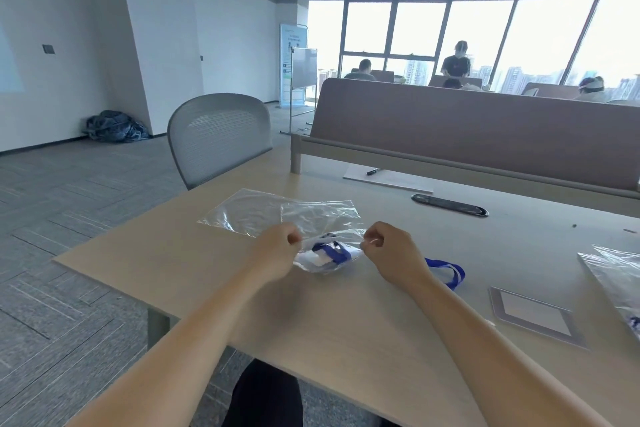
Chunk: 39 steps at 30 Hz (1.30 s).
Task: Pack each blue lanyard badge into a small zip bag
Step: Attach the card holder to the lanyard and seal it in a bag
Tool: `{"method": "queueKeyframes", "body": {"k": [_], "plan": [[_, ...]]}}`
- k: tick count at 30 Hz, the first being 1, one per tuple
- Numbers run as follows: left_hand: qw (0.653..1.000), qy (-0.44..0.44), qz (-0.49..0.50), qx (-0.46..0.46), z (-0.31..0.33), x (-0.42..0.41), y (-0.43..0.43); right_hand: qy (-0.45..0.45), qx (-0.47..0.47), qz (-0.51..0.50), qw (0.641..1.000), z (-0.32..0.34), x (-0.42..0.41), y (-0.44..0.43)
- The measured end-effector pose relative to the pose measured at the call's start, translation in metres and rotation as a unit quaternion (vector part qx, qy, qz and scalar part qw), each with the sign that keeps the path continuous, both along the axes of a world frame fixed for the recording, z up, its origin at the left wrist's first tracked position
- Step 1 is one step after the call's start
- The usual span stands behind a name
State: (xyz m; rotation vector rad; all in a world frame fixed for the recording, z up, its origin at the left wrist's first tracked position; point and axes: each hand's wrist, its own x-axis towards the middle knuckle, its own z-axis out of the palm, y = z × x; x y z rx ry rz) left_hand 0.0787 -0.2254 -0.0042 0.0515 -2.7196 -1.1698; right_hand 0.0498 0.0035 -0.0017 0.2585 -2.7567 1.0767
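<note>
The mouth of a small zip bag [323, 262] is pinched at both ends. The grip of the left hand [277, 248] is clamped on the left end and the grip of the right hand [389, 246] on the right end, with fingers curled and thumbs pressed to the plastic. The bag is held low over the bench [214, 274], between its left corner and its middle; whether it rests on the surface cannot be told.

A blue lanyard badge [332, 251] is seen bunched inside, with a fold of strap lying close to the mouth. The seal is judged not yet pressed shut. If the strap is caught in the zip track, the seal is likely to be left gaping. If the ends are pulled too hard, the thin plastic may be stretched or the contents tipped out.

A second lanyard [446, 270] lies just behind the right wrist and could be dragged by the forearm. Two empty bags [263, 215] lie just beyond the hands, overlapping. Being light, they could be brushed toward the far left edge. More bags [613, 270] lie at the right edge.
</note>
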Motion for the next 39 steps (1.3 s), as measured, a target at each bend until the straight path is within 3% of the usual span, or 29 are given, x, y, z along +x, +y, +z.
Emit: {"method": "queueKeyframes", "body": {"k": [2,4,10,14,22,27,31,35,39], "plan": [[0.997,0.014,0.004,0.082,0.004,-0.002,-0.001,0.001,-0.023,0.016,1.0,0.006,0.003,0.003],[0.994,0.043,-0.009,0.101,0.012,-0.004,-0.002,0.016,-0.023,0.023,0.999,0.015,0.003,0.007],[0.994,0.055,-0.099,-0.005,0.035,-0.009,-0.011,0.074,0.056,0.0,0.996,0.038,0.0,0.026],[0.992,0.109,-0.06,-0.037,0.026,-0.016,-0.01,0.068,0.114,-0.028,0.991,0.036,0.0,0.03],[0.992,0.051,-0.071,0.093,0.006,-0.01,-0.012,-0.016,0.185,0.0,0.983,0.031,-0.011,0.041],[0.984,0.066,-0.047,0.158,0.008,-0.013,-0.005,-0.004,0.177,-0.001,0.984,0.033,-0.014,0.034],[0.968,0.057,-0.065,0.235,0.005,-0.018,0.004,0.026,0.165,0.055,0.984,0.037,-0.007,0.003],[0.957,0.065,-0.061,0.277,0.001,-0.02,0.018,0.02,0.105,0.089,0.99,0.035,-0.01,-0.028],[0.945,0.041,-0.055,0.32,-0.001,-0.018,0.019,0.021,0.128,0.096,0.987,0.034,-0.017,-0.041]]}}
